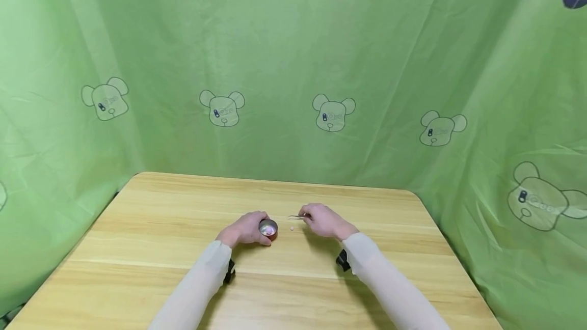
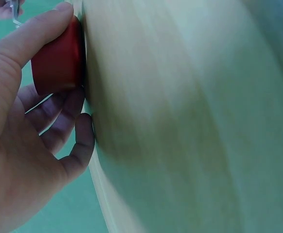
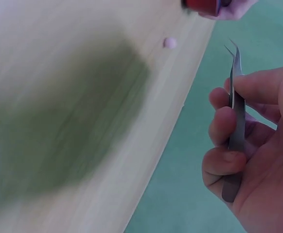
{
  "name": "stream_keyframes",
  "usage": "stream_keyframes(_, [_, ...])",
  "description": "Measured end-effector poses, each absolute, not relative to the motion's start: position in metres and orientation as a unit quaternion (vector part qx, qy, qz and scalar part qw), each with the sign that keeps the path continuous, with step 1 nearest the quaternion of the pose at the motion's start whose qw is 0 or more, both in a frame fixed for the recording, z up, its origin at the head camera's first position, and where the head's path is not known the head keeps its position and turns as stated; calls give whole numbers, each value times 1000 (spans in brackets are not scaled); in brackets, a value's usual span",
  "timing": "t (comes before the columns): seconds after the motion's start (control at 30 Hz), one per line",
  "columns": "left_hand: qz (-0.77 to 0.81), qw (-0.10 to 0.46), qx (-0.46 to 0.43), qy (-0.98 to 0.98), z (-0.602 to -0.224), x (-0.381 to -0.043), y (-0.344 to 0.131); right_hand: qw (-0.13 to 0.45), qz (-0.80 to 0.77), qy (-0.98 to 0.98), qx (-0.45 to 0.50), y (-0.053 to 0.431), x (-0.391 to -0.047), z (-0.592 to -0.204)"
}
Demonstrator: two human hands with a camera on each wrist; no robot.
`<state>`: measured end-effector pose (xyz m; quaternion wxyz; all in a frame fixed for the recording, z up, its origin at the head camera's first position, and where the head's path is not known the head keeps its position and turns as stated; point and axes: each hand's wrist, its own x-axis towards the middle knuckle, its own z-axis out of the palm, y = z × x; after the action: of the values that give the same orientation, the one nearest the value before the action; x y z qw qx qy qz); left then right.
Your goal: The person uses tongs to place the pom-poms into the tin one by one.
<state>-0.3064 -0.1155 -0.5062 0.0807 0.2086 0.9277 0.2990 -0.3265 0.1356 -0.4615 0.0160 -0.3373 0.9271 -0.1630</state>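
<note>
My left hand (image 1: 248,227) grips a small round red tin (image 2: 59,60), thumb on one side and fingers curled round the other. The tin stands on the table, open at the top, with several pale coloured pieces (image 1: 268,229) inside. In my right hand (image 1: 324,220) is a pair of metal tweezers (image 3: 237,111) with bent tips, pinched between thumb and fingers. The tips are slightly apart with nothing between them and point left toward the tin. A small pink ball (image 3: 169,42) lies on the table between the tin and my right hand, just below the tweezer tips in the head view.
The wooden table (image 1: 151,248) has rounded far corners. Green curtains (image 1: 275,157) with bear-head prints hang behind it and along both sides. Dark wrist devices (image 1: 343,260) are worn under both pale sleeves (image 1: 380,274).
</note>
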Motion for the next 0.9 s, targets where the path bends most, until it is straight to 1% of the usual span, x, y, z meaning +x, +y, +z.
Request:
stream_keyframes(0.23, [299,84,207,928,-505,-305,-115,44,-155,931,-327,146,-326,-469])
stream_keyframes(0.47, [301,82,206,927,-504,-304,-116,38,-157,930,-331,149,-327,-474])
stream_keyframes(0.9, [302,82,211,926,-504,-304,-117,52,-153,929,-332,152,-330,-478])
